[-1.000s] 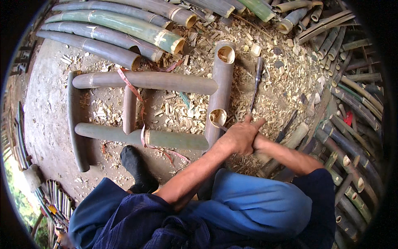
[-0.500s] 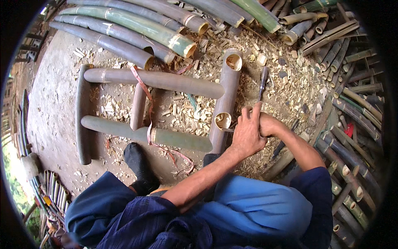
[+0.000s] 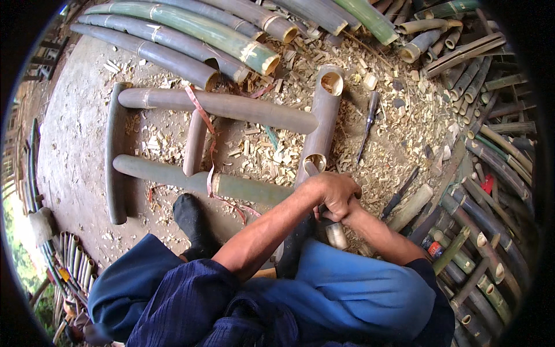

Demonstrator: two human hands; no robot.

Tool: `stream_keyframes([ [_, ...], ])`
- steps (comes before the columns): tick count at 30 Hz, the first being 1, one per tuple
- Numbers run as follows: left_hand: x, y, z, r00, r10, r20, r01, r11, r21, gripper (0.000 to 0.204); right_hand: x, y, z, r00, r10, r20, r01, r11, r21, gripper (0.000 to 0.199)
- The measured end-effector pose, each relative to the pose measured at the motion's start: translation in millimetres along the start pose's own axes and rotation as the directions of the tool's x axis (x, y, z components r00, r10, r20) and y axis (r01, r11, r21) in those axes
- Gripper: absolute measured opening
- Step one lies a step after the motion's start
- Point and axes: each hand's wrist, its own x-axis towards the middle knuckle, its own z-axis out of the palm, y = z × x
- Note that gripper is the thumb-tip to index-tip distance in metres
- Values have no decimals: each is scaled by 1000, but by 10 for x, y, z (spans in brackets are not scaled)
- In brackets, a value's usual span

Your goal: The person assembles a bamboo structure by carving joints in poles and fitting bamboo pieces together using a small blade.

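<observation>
My left hand (image 3: 330, 189) and my right hand (image 3: 344, 214) are closed together on a hand tool (image 3: 311, 168). A flat grey blade shows beyond my left hand, at the near cut opening of an upright-lying bamboo post (image 3: 322, 118). Below my hands a pale cylindrical end (image 3: 336, 236) sticks out, seemingly the tool's handle; its middle is hidden. The post is joined to a bamboo frame with an upper rail (image 3: 225, 107), a lower rail (image 3: 248, 189), a short crosspiece (image 3: 194, 144) and a far-left post (image 3: 117, 156). Pink ribbon (image 3: 200, 108) is tied about the rails.
A chisel-like tool (image 3: 370, 124) with a dark handle lies among wood chips (image 3: 399, 156) to the right. Another dark tool (image 3: 400, 192) lies nearer. Long bamboo poles (image 3: 191, 29) stretch across the top, and cut bamboo (image 3: 491, 191) is piled at right. My socked foot (image 3: 189, 217) rests beside the frame.
Both hands have moved down and slightly left, turning at the wrists with the tool. The blade now slants into the opening from below, and the pale end shows beneath my hands.
</observation>
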Motion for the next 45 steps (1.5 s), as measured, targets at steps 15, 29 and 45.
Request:
stream_keyframes([
  [15, 62, -52, 136, 982, 39, -185, -28, 998, 61, 88, -28, 131, -46, 985, -157, -69, 161, 986, 53, 48],
  [29, -180, -96, 383, 879, 98, -466, -125, 992, -28, 84, -6, 188, -6, 955, -287, -80, 284, 958, -44, 63],
  [45, -355, -311, 465, 839, 155, -521, -161, 986, 33, 76, -36, -117, 444, 887, -423, -187, 416, 906, -73, 35],
])
